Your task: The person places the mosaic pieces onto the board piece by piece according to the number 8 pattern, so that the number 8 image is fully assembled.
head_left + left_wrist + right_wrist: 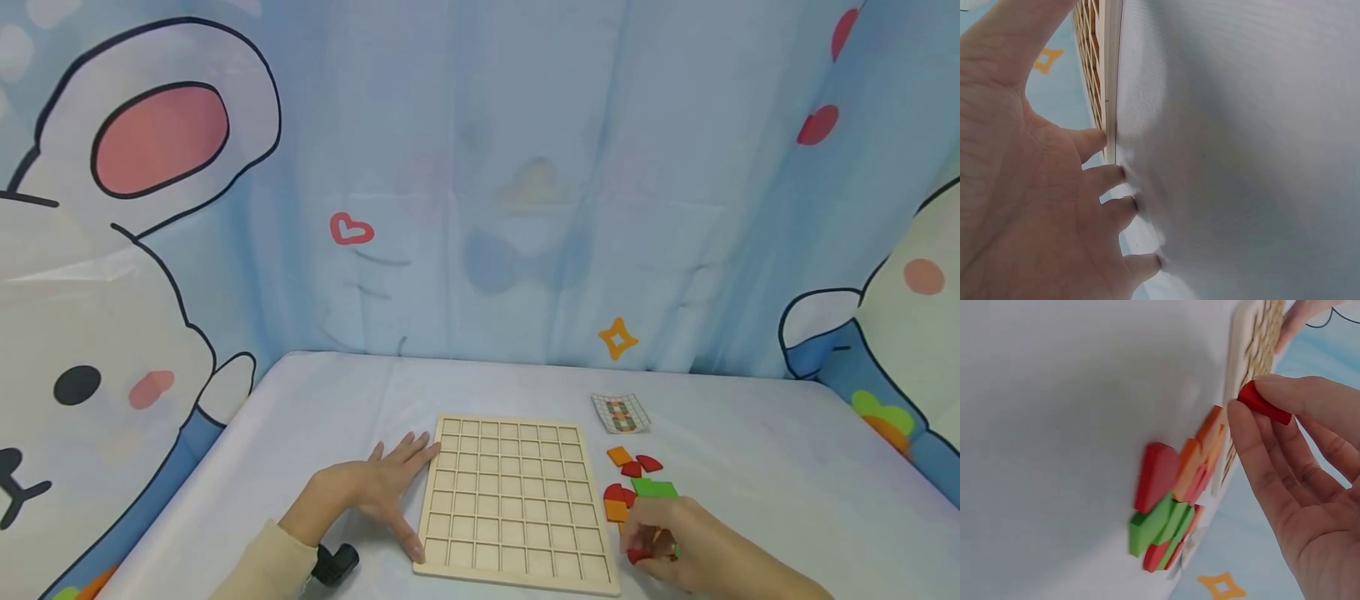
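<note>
A pale wooden board (517,505) divided into a grid of square cells lies on the table. My left hand (381,487) spreads along its left side, thumb at the near corner and forefinger by the upper edge. In the left wrist view the fingertips (1115,177) of that hand rest beside the board's rim (1112,75). Right of the board, my right hand (678,537) pinches a small red piece (1264,405) with a curved edge between thumb and forefinger. Close to that hand are loose green pieces (655,487), orange pieces (617,510) and red pieces (649,463).
Behind the loose pieces lies a small printed card (621,413) with a coloured grid pattern. A white cloth (360,387) covers the table. A blue curtain (480,125) with cartoon figures hangs at the back. Some black gear (335,565) sits at the left wrist.
</note>
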A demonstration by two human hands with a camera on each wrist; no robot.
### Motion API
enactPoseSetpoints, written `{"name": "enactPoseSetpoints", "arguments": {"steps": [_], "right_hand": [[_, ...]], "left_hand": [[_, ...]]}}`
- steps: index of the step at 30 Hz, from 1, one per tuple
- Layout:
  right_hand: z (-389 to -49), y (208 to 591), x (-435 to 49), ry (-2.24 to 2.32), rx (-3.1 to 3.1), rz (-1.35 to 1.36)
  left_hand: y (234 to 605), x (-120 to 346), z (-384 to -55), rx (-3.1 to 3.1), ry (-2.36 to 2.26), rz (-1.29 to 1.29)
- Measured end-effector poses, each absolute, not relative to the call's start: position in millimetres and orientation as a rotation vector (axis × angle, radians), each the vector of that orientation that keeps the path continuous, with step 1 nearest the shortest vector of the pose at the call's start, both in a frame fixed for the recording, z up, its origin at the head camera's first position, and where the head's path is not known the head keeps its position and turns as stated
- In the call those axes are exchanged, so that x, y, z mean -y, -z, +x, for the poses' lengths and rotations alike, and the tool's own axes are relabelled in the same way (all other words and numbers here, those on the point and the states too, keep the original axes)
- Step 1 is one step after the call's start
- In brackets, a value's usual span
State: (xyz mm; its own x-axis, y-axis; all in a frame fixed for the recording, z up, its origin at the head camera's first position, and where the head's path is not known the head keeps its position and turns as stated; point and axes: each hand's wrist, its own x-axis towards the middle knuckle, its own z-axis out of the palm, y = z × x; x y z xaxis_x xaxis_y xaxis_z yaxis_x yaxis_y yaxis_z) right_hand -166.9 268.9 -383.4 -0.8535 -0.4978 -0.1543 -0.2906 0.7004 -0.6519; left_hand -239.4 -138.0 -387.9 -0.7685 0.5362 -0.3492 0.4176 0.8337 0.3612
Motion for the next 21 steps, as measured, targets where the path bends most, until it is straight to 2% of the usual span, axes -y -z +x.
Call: {"name": "enactPoseSetpoints", "arguments": {"steps": [10, 21], "right_hand": [[-200.7, 372.7, -252.8, 1.21, -2.511, -1.13], [-242.6, 366.1, -205.4, 1.236, -2.526, -1.058]], "left_hand": [[387.9, 138.6, -240.1, -2.56, -0.365, 0.712], [388.3, 138.4, -239.7, -2.57, -0.357, 0.696]]}}
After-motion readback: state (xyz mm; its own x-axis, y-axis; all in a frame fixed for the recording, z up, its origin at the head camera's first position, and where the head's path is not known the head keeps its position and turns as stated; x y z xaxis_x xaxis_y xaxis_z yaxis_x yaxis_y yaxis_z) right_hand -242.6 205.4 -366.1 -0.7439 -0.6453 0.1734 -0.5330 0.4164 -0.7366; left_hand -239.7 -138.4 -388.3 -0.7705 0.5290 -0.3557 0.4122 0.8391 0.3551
